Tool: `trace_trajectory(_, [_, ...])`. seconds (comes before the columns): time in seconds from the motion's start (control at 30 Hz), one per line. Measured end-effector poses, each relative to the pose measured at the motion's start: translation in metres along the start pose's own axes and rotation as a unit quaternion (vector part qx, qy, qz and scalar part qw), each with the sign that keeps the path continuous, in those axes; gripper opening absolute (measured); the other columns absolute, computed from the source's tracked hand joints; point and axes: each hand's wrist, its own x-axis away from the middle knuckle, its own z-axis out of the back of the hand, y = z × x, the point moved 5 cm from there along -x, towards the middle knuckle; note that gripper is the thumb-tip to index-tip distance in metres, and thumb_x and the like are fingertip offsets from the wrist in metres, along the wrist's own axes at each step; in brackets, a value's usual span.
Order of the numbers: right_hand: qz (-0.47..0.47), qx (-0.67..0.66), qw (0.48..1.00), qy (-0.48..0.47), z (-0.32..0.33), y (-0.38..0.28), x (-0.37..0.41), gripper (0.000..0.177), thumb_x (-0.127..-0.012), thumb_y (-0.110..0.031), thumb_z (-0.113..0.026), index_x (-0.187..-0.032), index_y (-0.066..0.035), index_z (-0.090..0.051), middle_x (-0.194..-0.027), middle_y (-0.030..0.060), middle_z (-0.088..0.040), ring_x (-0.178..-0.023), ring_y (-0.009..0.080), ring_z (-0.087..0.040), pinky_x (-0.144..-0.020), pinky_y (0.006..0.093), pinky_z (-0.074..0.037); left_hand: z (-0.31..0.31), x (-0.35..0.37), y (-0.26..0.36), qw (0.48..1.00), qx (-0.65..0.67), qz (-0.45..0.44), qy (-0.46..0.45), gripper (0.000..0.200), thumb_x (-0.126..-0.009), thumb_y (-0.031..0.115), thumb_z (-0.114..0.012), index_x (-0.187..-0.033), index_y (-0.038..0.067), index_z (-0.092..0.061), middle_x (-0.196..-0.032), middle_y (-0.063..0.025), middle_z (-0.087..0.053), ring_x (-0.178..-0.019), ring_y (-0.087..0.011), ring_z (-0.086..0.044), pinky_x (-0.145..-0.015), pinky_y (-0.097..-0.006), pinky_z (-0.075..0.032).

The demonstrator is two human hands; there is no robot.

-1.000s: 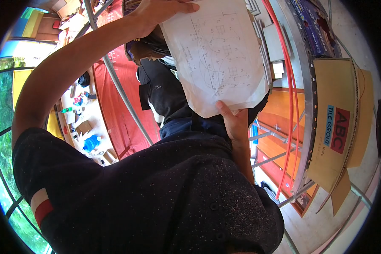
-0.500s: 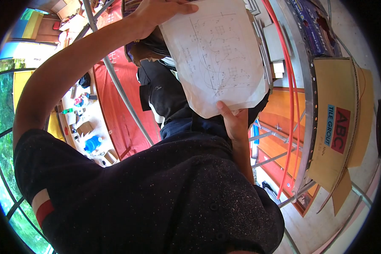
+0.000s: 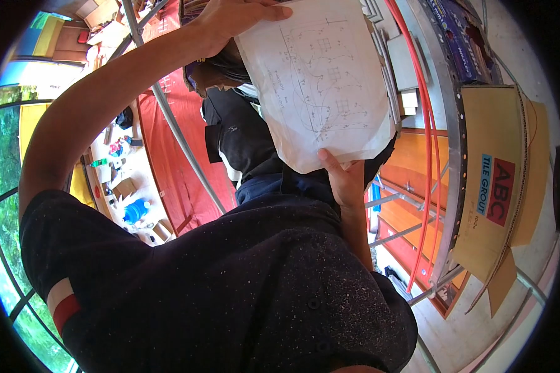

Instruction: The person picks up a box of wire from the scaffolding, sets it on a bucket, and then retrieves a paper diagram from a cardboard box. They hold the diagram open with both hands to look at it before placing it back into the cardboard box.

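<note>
A white paper sheet (image 3: 320,81) with a faint hand-drawn diagram of lines and small grids is held up in front of my lap. Its lower edge is bent and uneven. My left hand (image 3: 239,20) grips the sheet near the upper left corner, fingers lying over its edge. At the bottom edge, my right hand (image 3: 345,177) pinches the paper with the thumb on top; the other fingers are mostly hidden behind it. Dark trousers (image 3: 246,133) and a dust-specked dark shirt (image 3: 255,273) show beneath.
Metal scaffold tubes (image 3: 174,115) run on both sides of me. Red cables (image 3: 424,105) hang at the right, beside a cardboard box (image 3: 488,180) marked tile grout. Far below left, a cluttered surface holds a blue container (image 3: 135,211); a red covering (image 3: 183,158) lies nearby.
</note>
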Motion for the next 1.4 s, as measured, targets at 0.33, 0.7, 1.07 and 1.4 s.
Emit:
trace_trajectory(0.33, [0.01,-0.001,1.0,0.0,0.0006,0.0003,-0.0011,0.051,-0.076,-0.004,-0.068,-0.12,0.0,-0.042,-0.112,0.01,-0.054,-0.103,0.0178,-0.051,-0.093,0.0305,-0.038,0.0,0.0021,0.0033,1.0,-0.022,-0.005,0.007,0.032,-0.073,0.007,-0.072,-0.1,0.0,-0.056,-0.085,-0.009,-0.065,-0.074,-0.0124,-0.06,-0.065,-0.0258,-0.049])
trace_trajectory(0.7, [0.01,0.0,1.0,0.005,0.0022,0.0011,-0.001,0.051,-0.076,-0.002,-0.067,-0.12,0.001,-0.043,-0.111,0.0095,-0.054,-0.102,0.0169,-0.052,-0.092,0.0307,-0.039,0.001,0.0009,0.0001,0.999,-0.027,0.007,0.023,0.034,-0.073,0.007,-0.072,-0.102,-0.001,-0.056,-0.086,-0.0098,-0.065,-0.074,-0.0133,-0.06,-0.064,-0.0265,-0.049])
trace_trajectory(1.07, [0.012,-0.002,1.0,0.001,0.0014,-0.0023,-0.001,0.048,-0.076,-0.002,-0.067,-0.118,0.001,-0.044,-0.11,0.01,-0.055,-0.101,0.0172,-0.053,-0.092,0.0313,-0.039,0.0003,0.0001,0.0005,1.0,-0.027,0.002,0.008,0.031,-0.074,0.007,-0.071,-0.1,0.0,-0.056,-0.085,-0.0088,-0.066,-0.072,-0.0115,-0.06,-0.062,-0.0251,-0.048])
trace_trajectory(1.4, [0.013,0.001,1.0,0.003,0.0032,-0.0023,-0.0009,0.048,-0.076,-0.002,-0.067,-0.118,0.001,-0.044,-0.11,0.0098,-0.055,-0.101,0.0167,-0.052,-0.092,0.0311,-0.039,0.0013,0.0,-0.0006,1.0,-0.018,0.008,0.011,0.032,-0.073,0.007,-0.071,-0.101,-0.001,-0.056,-0.084,-0.009,-0.066,-0.071,-0.0115,-0.06,-0.061,-0.0253,-0.048])
